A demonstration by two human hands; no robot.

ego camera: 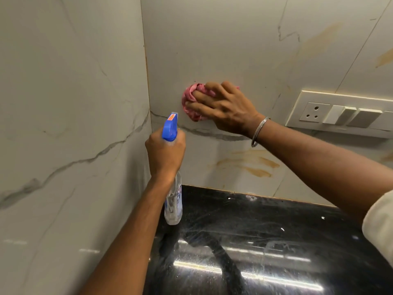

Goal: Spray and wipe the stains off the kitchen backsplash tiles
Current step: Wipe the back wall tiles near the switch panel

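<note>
My right hand presses a crumpled pink cloth flat against the white marble backsplash tile, near the corner of the two walls. My left hand grips the neck of a clear spray bottle with a blue trigger head, held upright just below and left of the cloth, its nozzle toward the wall. Orange-brown stains smear the tile below my right wrist. More stains streak the tile at the upper right.
A white switch and socket plate is mounted on the back wall right of my right hand. A glossy black counter runs below the tiles. The left side wall meets the backsplash at the corner.
</note>
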